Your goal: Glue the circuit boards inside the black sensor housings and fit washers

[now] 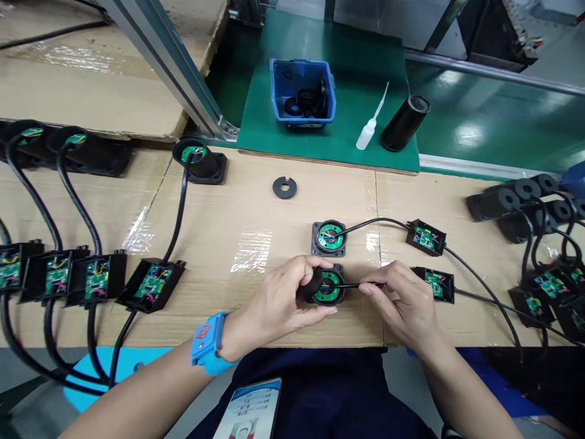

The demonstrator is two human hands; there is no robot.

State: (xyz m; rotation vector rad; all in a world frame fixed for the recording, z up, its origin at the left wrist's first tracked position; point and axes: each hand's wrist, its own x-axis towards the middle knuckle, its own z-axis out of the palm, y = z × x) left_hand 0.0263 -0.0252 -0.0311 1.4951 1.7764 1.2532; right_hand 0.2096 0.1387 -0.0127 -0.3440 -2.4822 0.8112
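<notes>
My left hand [292,292] is closed round a dark rounded piece [309,288], mostly hidden by the fingers, at the left side of a square black base. Set in that base is a round green circuit board [329,286] with thin coloured wires at its centre. My right hand [402,299] pinches the black cable [350,285] just right of the board. Past my right fingers lies a small open black box [436,285] with a green board inside. A second square base [329,238] sits just beyond, its cable running to another open box [426,238].
A slotted black ring [284,188] lies on the cardboard tabletop [219,244]. Behind it are a blue bin [303,91] of black rings, a white dropper bottle [367,133] and a black cylinder [404,123]. Several cabled housings [201,161] stand left; foam-ended tubes [493,201] lie right.
</notes>
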